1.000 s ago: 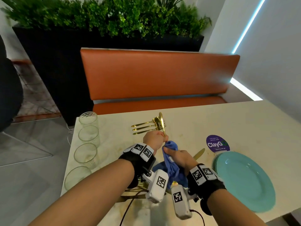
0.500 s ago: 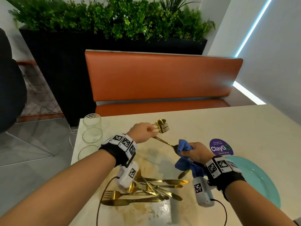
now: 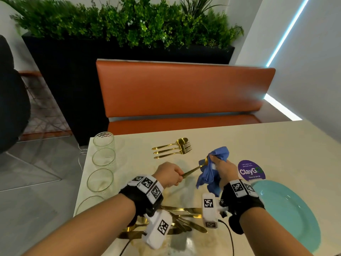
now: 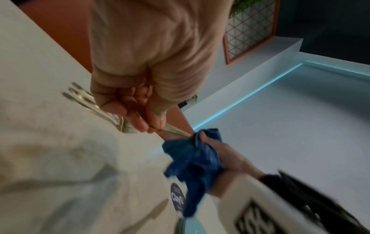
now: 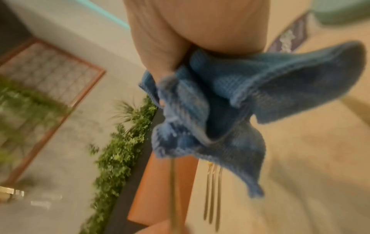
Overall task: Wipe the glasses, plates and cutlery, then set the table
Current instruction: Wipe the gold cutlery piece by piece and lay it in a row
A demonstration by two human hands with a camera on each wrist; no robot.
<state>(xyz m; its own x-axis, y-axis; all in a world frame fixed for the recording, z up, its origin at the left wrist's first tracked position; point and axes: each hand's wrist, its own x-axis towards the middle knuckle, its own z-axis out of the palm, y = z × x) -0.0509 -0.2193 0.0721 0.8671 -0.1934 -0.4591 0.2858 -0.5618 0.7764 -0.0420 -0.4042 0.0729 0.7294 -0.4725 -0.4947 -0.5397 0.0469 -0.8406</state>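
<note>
The left hand [image 3: 168, 175] grips the thin, stiff, slippery gold metal spoon [image 3: 196, 169] by its handle; the right hand [image 3: 222, 169] pinches the soft blue cloth [image 3: 212, 174] around its bowl

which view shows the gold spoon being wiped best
The head view: the gold spoon shows handle to bowl, held by the left hand, its bowl against the blue cloth in the right hand. The left wrist view shows only a blurred handle; the right wrist view shows a thin handle below the cloth.
</note>
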